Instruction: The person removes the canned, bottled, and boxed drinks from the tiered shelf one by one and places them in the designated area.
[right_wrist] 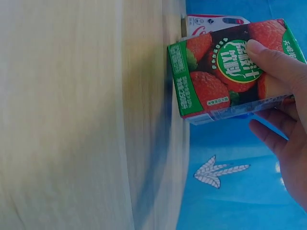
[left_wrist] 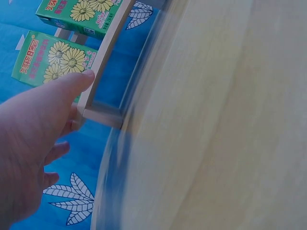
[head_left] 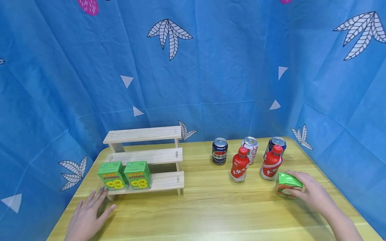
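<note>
In the head view my right hand [head_left: 313, 190] grips a strawberry juice carton [head_left: 287, 180] with a green top, at the right of the table. The right wrist view shows the thumb across the strawberry-printed face of the juice carton [right_wrist: 211, 76], with fingers behind it. My left hand [head_left: 85, 216] lies with fingers extended by the front left end of a three-step wooden rack [head_left: 167, 180]. Two green drink cartons with yellow flowers, a left carton [head_left: 113, 175] and a right carton [head_left: 138, 175], stand side by side on its lowest step.
Two red bottles, one left [head_left: 240, 165] and one right [head_left: 272, 163], stand just beyond the held carton. Behind them are a dark blue can [head_left: 219, 152], a white can [head_left: 250, 145] and another blue can [head_left: 277, 142]. A blue curtain [head_left: 211, 67] surrounds the wooden table [head_left: 196, 214].
</note>
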`<state>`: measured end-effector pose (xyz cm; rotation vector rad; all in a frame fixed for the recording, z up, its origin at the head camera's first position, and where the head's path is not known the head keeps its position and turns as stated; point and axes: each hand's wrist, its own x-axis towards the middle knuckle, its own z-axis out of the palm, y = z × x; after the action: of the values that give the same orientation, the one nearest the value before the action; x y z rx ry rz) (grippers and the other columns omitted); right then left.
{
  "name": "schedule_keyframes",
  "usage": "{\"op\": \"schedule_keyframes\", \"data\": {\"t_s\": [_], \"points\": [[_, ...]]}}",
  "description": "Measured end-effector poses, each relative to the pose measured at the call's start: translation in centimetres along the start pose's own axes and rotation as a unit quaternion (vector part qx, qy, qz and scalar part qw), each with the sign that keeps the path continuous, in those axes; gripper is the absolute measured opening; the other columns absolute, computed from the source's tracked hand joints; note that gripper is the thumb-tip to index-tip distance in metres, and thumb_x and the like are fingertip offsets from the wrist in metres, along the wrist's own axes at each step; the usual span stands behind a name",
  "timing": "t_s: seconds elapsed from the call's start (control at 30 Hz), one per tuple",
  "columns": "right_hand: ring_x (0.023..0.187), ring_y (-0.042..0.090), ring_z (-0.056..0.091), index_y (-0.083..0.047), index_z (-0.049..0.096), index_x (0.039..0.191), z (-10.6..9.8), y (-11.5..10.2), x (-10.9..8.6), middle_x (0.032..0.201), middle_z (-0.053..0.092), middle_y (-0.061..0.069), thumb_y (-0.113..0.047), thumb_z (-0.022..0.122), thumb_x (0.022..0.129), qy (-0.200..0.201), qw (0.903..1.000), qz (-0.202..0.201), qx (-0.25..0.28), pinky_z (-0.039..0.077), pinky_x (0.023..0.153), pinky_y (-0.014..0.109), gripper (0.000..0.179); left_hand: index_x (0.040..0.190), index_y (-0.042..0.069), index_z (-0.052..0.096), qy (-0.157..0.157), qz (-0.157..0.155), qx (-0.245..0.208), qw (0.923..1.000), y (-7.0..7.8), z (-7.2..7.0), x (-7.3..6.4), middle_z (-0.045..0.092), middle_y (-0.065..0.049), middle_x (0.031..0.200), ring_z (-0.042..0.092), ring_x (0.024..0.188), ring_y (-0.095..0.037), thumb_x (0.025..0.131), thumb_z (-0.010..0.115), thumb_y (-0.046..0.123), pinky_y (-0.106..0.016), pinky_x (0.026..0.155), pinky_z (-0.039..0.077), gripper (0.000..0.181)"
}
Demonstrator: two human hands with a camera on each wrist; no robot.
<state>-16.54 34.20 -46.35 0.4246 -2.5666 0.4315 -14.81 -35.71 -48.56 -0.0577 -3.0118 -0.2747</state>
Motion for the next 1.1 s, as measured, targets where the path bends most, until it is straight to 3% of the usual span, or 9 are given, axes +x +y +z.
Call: {"op": "schedule_keyframes", "data": {"t_s": [0.13, 0.37, 0.53, 0.77, 0.83, 1.0, 1.1], "points": [[0.093, 0.001, 0.053, -0.009, 0.063, 0.119, -0.1, 0.6, -0.1, 0.105, 0.071, 0.011, -0.016, 0.088, 0.064, -0.001, 1.0000, -0.001, 0.006, 0.054, 0.067, 0.033, 0.061, 0.148, 0.003, 0.039, 0.005, 0.004, 0.001, 1.0000, 0.0, 0.0, -0.1, 0.038, -0.027, 0.151, 0.033, 0.136, -0.052, 0.093, 0.046, 0.066, -0.076, 0.107, 0.020, 0.084], [0.093, -0.005, 0.051, -0.006, 0.064, 0.116, -0.2, 1.8, -0.1, 0.104, 0.071, 0.013, -0.013, 0.089, 0.060, 0.004, 0.9998, -0.014, 0.014, 0.051, 0.066, 0.025, 0.062, 0.148, 0.002, 0.039, -0.002, 0.003, 0.000, 1.0000, 0.0, -0.1, -0.1, 0.037, -0.028, 0.151, 0.033, 0.136, -0.053, 0.093, 0.045, 0.066, -0.075, 0.107, 0.020, 0.085], [0.097, -0.018, 0.041, -0.003, 0.063, 0.116, -0.3, 2.5, -0.1, 0.102, 0.070, 0.015, -0.009, 0.089, 0.060, 0.006, 0.9992, -0.024, 0.031, 0.044, 0.068, 0.013, 0.062, 0.147, 0.002, 0.040, -0.004, 0.001, 0.000, 1.0000, 0.0, -0.1, 0.0, 0.037, -0.028, 0.151, 0.032, 0.136, -0.053, 0.093, 0.045, 0.066, -0.075, 0.108, 0.020, 0.085], [0.094, -0.019, 0.043, -0.003, 0.064, 0.115, -0.4, 3.4, -0.1, 0.101, 0.065, -0.010, -0.006, 0.087, 0.061, 0.002, 0.9977, -0.026, 0.063, 0.040, 0.068, 0.007, 0.059, 0.148, 0.002, 0.038, -0.007, 0.001, -0.003, 1.0000, 0.0, -0.1, 0.0, 0.036, -0.028, 0.151, 0.032, 0.136, -0.053, 0.093, 0.044, 0.067, -0.074, 0.108, 0.019, 0.085], [0.096, -0.021, 0.041, -0.005, 0.064, 0.116, -0.4, 3.6, -0.3, 0.103, 0.064, -0.011, -0.007, 0.087, 0.062, 0.001, 0.9980, -0.020, 0.061, 0.038, 0.069, 0.005, 0.059, 0.148, 0.003, 0.038, -0.008, 0.001, -0.006, 0.9999, 0.0, -0.1, 0.0, 0.036, -0.028, 0.151, 0.032, 0.136, -0.053, 0.093, 0.045, 0.067, -0.074, 0.108, 0.020, 0.085], [0.100, -0.025, 0.033, -0.006, 0.065, 0.118, -0.6, 3.7, -0.5, 0.103, 0.068, 0.008, -0.009, 0.088, 0.062, 0.000, 0.9989, -0.016, 0.044, 0.036, 0.071, 0.003, 0.061, 0.148, 0.002, 0.039, -0.008, 0.001, -0.009, 0.9999, 0.0, -0.1, -0.1, 0.037, -0.029, 0.151, 0.032, 0.136, -0.054, 0.093, 0.045, 0.067, -0.074, 0.108, 0.019, 0.086], [0.103, -0.026, 0.029, -0.007, 0.064, 0.121, -0.7, 3.7, -0.4, 0.104, 0.066, 0.013, -0.008, 0.088, 0.062, 0.002, 0.9989, -0.025, 0.040, 0.035, 0.072, 0.004, 0.064, 0.148, 0.002, 0.038, -0.007, 0.003, -0.008, 0.9999, 0.0, -0.1, -0.1, 0.037, -0.029, 0.151, 0.032, 0.136, -0.054, 0.093, 0.045, 0.066, -0.074, 0.108, 0.019, 0.085]]}}
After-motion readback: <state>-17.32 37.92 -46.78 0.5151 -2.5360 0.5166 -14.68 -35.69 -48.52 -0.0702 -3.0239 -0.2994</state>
